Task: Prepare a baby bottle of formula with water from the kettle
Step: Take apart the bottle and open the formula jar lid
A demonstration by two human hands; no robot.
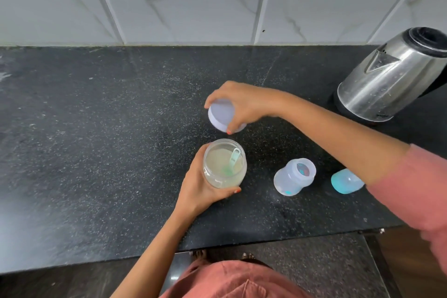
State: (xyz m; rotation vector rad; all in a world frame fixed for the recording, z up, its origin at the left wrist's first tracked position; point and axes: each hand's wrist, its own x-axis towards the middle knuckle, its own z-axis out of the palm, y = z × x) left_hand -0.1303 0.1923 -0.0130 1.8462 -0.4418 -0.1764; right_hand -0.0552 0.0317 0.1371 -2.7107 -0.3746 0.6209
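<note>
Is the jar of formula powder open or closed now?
Open: the right hand holds the lid away from the jar, and the scoop shows inside.

Wore a dusty-pink top [232, 280] with a seam or fold down the front. Had a matching loose sleeve [416, 176] on the right arm, cut well short of the wrist. Sported orange-red polish on the thumbnails of the left hand [196, 186] and right hand [242, 101], fwiw.

Left hand [202, 186] and right hand [244, 103] both grip, fingers [231, 126] curled.
</note>
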